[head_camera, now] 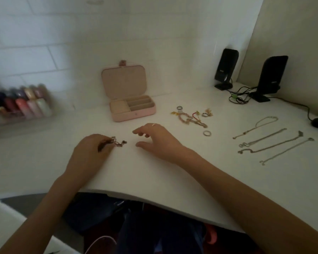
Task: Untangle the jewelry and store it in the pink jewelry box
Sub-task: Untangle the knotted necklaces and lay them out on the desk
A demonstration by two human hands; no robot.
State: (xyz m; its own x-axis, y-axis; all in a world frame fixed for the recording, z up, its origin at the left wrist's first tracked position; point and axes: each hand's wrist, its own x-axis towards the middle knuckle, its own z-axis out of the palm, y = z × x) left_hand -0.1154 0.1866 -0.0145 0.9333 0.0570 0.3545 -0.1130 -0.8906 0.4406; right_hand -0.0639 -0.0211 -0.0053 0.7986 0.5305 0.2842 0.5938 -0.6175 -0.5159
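Pinching a small dark bracelet [117,143] at the fingertips, the left hand [89,153] rests on the white desk [154,171]; the right hand [157,140] hovers beside it, fingers relaxed, holding nothing. Pink jewelry box [134,111] stands lid-up behind. Tangled pile [191,117] lies well right. Risk: tugging one-handed may tighten knots or snap the clasp.

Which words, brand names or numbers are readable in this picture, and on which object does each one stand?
None can be read.
Left speaker: a small pale mark on the front, too blurred to read.
Right speaker: a similar mark, too blurred to read.
Bottles in the clear holder: blurred, no label readable.
Pink jewelry box: no text visible.
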